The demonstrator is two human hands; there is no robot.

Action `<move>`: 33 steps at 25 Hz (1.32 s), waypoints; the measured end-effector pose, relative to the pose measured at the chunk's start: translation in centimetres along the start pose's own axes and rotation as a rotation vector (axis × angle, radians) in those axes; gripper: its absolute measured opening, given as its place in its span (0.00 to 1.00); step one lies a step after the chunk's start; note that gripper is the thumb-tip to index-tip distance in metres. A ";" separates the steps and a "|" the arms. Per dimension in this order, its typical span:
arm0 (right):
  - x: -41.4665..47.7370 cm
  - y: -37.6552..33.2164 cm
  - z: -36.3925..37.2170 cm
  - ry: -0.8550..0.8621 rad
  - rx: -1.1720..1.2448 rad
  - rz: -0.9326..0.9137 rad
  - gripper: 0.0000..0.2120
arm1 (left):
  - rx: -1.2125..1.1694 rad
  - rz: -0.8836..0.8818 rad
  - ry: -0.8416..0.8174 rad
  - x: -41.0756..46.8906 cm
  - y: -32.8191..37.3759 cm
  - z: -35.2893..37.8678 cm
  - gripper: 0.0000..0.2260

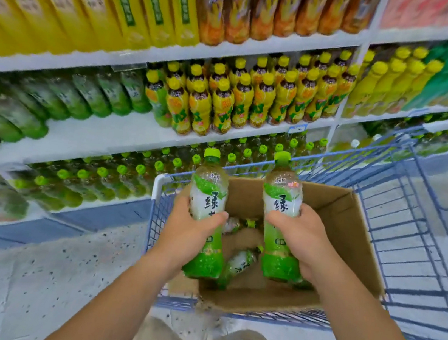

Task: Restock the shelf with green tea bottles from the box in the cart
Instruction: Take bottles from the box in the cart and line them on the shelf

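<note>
A green tea bottle (208, 193) is gripped by the left hand (189, 231), a second bottle (282, 198) by the right hand (301, 238), over the box (343, 215), with the shelf (112, 137) at ten o'clock

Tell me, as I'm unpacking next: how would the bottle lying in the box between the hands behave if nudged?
The loose bottle lies on its side on the box floor, so a nudge would probably roll it. It looks full, likely weighty for its size. Its glossy wrap may feel slick.
</note>
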State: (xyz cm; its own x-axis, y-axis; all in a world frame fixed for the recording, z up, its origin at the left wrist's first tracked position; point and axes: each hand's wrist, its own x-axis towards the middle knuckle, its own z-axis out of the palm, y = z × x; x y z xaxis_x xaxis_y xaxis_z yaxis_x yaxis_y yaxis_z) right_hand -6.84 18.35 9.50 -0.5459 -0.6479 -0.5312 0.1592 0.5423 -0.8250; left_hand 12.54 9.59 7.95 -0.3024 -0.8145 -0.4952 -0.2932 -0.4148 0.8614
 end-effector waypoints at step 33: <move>-4.4 -8.4 48.2 -0.228 -0.217 -0.261 0.14 | -0.007 0.319 0.259 4.9 -0.9 -47.9 0.18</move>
State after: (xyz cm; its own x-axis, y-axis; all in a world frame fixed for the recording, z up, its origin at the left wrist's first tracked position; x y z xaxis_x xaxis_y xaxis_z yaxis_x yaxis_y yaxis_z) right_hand 33.85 -9.13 9.54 -0.3444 -0.8674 -0.3591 -0.1513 0.4288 -0.8907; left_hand 54.74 -13.43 10.20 -0.1385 -0.9775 -0.1591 -0.2155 -0.1271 0.9682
